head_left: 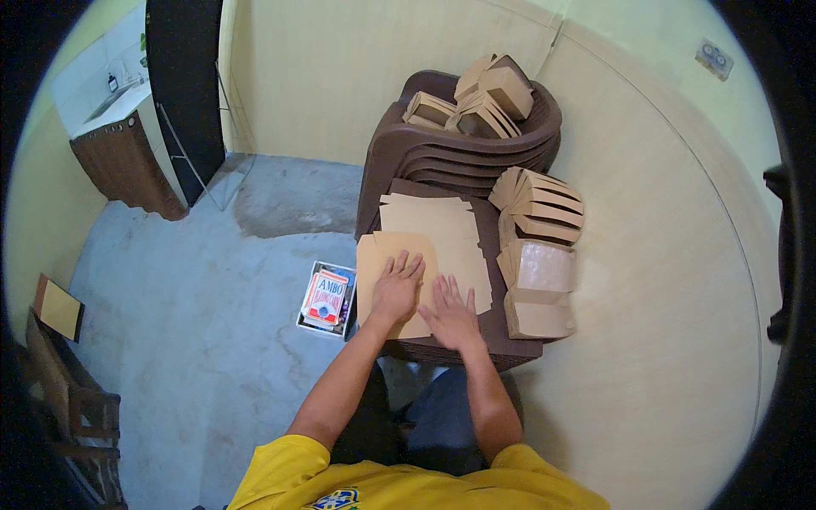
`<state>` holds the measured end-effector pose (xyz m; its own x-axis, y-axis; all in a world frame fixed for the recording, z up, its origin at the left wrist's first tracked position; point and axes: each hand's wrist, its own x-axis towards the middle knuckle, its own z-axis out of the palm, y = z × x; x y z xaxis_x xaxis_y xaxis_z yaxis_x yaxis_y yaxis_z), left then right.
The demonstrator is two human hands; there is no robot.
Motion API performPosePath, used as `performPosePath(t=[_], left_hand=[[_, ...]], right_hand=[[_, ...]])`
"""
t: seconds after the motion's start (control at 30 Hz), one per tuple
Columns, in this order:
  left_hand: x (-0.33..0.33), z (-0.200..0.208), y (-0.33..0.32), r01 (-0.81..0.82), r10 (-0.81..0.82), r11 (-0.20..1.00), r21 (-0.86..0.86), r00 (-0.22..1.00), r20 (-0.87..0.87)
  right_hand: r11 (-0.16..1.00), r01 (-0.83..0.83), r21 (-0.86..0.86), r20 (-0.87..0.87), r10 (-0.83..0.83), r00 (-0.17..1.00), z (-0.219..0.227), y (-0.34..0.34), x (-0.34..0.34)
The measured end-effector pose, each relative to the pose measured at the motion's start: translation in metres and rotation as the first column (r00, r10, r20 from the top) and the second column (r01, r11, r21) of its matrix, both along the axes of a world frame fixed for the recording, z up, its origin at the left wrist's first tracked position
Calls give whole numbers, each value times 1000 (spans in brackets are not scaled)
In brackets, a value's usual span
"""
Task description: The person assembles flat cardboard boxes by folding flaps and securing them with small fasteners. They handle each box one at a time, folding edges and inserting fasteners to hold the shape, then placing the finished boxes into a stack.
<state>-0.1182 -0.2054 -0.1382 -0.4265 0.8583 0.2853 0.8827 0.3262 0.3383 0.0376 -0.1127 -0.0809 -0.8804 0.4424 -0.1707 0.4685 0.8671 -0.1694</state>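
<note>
A flat brown cardboard sheet [455, 246] with notched edges lies on the seat of a stack of dark brown plastic chairs [508, 336]. A cardboard panel [370, 259] lies over its left part, apparently folded across. My left hand [398, 287] rests flat on this panel, fingers spread and pointing away from me. Just right of it, my right hand [452, 313] lies open near the panel's right edge, over the sheet. Neither hand grips anything. Whether the panel and sheet are one piece is hard to tell.
Bundles of folded cardboard [544, 217] stand along the seat's right side, by the wall. More folded cardboard pieces [497, 93] sit atop the chair backs. A white box [327, 297] of small items stands left of the chairs. A sink counter [115, 110] is at far left.
</note>
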Motion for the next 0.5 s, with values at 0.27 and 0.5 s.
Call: performPosePath(t=[0.27,0.5], left_hand=[[2,10,-1,-39,39,999,12,998,42],[5,8,0,-60,50,994,95,993,107]], right_hand=[[992,35,-119,77,-26,997,13,62,-98],[977,-144,-160,-249,101,963,-18,15,23]])
